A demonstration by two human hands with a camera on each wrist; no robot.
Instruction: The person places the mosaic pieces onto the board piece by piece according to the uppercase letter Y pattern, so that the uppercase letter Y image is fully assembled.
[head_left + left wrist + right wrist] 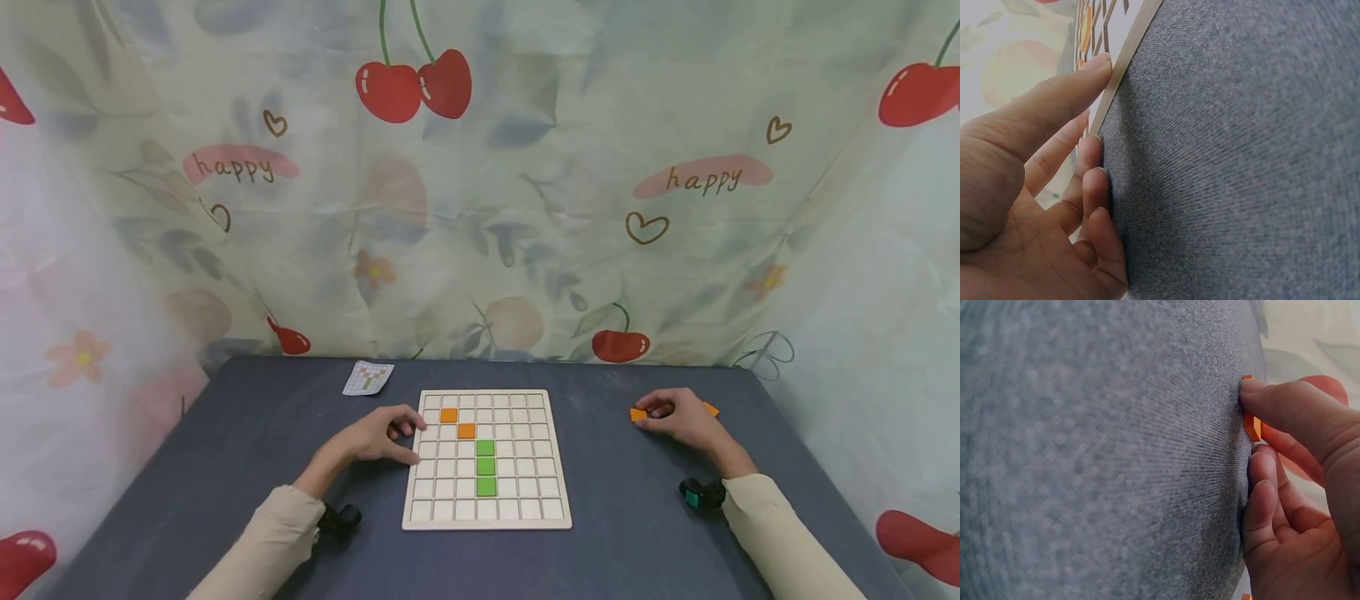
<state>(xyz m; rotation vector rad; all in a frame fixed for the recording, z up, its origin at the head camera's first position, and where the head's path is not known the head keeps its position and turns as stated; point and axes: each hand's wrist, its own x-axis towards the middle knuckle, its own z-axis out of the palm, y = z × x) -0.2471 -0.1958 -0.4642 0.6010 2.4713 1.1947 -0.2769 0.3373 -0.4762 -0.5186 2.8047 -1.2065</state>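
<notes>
A wooden grid board [518,528] with white squares lies on the table. On it, two orange square tiles [467,431] sit diagonally at the upper left, and a column of three green tiles [486,467] runs below them. My left hand [382,435] touches the board's left edge; the left wrist view has the thumb [1094,67] on the frame and the lower fingers loosely bent against the cloth. Off to the right, my right hand [681,418] pinches an orange tile [1252,425] between thumb and finger, low over the table surface.
Another orange tile [711,409] lies just beyond the right hand, partly hidden by it. A small paper card [368,378] with a coloured grid pattern lies behind the board's left corner. A patterned curtain [517,208] closes off the back of the dark table [600,533].
</notes>
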